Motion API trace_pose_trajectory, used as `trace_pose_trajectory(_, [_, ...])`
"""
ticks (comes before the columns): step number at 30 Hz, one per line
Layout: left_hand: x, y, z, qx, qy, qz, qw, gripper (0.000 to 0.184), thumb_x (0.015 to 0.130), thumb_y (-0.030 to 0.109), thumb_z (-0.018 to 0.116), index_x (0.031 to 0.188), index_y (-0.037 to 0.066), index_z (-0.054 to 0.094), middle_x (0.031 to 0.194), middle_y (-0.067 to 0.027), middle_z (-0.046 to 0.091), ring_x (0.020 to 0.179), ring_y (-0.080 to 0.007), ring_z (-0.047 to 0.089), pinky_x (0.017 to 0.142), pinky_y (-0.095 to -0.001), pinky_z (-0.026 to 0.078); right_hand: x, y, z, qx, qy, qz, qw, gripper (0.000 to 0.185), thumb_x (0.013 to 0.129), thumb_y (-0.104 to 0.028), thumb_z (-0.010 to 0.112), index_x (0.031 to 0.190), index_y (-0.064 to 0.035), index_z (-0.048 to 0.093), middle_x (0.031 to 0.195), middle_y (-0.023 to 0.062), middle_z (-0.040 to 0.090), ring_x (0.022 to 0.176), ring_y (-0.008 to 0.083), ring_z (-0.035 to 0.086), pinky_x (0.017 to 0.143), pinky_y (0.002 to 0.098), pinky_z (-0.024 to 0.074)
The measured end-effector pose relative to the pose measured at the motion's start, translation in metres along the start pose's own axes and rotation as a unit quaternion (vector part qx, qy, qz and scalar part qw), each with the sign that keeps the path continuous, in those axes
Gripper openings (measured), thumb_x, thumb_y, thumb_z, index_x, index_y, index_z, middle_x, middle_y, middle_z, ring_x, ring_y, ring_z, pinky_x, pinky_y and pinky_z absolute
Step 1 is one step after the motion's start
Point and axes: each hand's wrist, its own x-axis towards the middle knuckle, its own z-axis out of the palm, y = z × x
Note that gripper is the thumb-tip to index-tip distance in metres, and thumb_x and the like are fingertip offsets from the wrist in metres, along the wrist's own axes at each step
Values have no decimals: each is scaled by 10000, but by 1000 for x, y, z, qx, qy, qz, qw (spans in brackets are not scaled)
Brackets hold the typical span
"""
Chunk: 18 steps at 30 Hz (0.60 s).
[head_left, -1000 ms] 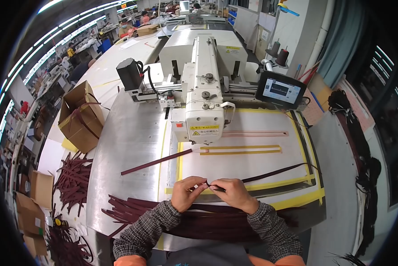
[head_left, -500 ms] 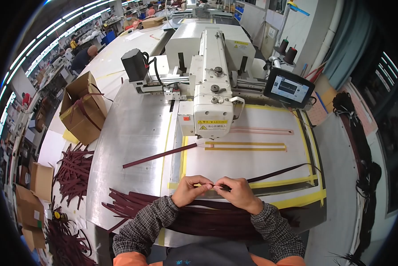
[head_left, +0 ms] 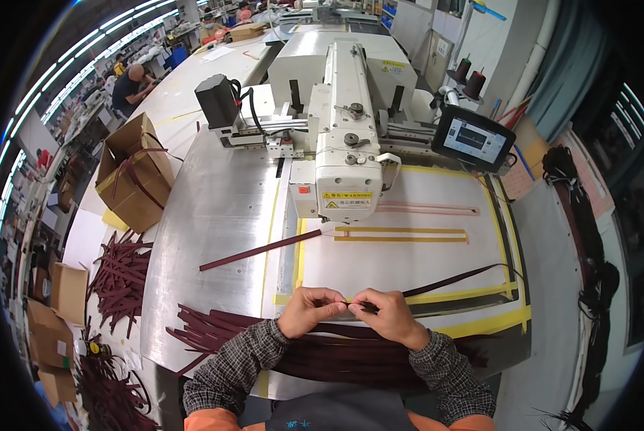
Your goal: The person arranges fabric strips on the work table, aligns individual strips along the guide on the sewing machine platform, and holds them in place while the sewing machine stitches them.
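My left hand (head_left: 310, 314) and my right hand (head_left: 385, 316) meet near the front edge of the machine bed, thumbs and fingertips pinched together. Between them is the end of a dark maroon strap (head_left: 451, 281), which runs out to the right from behind my right hand. Something dark shows under my right fingers; whether it is part of the strap I cannot make out. Below my wrists lies a bundle of maroon straps (head_left: 214, 325), partly covered by my sleeves. One single strap (head_left: 261, 250) lies slanted on the metal plate, its upper end near the sewing head.
The white sewing machine head (head_left: 347, 172) stands over a white template sheet (head_left: 408, 266) edged with yellow tape. A control screen (head_left: 473, 138) is at the right. At the left are a cardboard box (head_left: 135, 172) and a pile of cut straps (head_left: 121, 276).
My hands keep pinching the strap end, with the fingertips slightly farther apart now. The view has shifted a little. In the background, a person at the left has turned and straightened somewhat.
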Motion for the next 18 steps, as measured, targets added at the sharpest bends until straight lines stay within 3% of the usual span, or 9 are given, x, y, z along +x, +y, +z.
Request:
trace_pose_trajectory(3, [0,-3,-1,6,4,-3,1000,141,1040,100,800,1124,-11,817,953,14,779,868,-29,665,798,-217,567,0,0,1,0,6,-3,1000,158,981,-143,838,1021,-8,768,831,107,791,729,182,780,685,309,602])
trace_pose_trajectory(6, [3,-3,-3,35,17,0,999,140,1041,103,799,1119,-11,820,954,13,780,880,-36,668,808,-227,569,2,6,5,38,20,20,999,160,974,-191,835,1011,-50,771,838,121,769,730,308,766,669,378,583])
trace_pose_trajectory(12, [18,-14,-12,19,11,-21,1000,147,1033,83,799,1136,-20,811,997,-36,804,943,-73,716,876,-258,601,16,14,3,-3,24,-5,1000,133,993,-140,816,1018,-16,778,880,132,792,767,267,772,708,354,584])
trace_pose_trajectory(15, [33,-35,-24,-69,-5,-74,995,161,1035,79,793,1161,-21,806,1058,-61,813,971,-94,728,924,-275,597,24,30,2,6,6,7,1000,159,994,-163,817,1010,-11,775,859,134,785,732,273,755,695,356,572])
trace_pose_trajectory(18, [63,-44,-31,23,20,-27,999,171,1047,93,785,1170,-25,800,1145,-67,811,987,-96,728,916,-279,590,49,56,-11,-30,-22,34,999,247,983,-271,808,1022,-29,776,845,167,764,738,354,748,684,417,571])
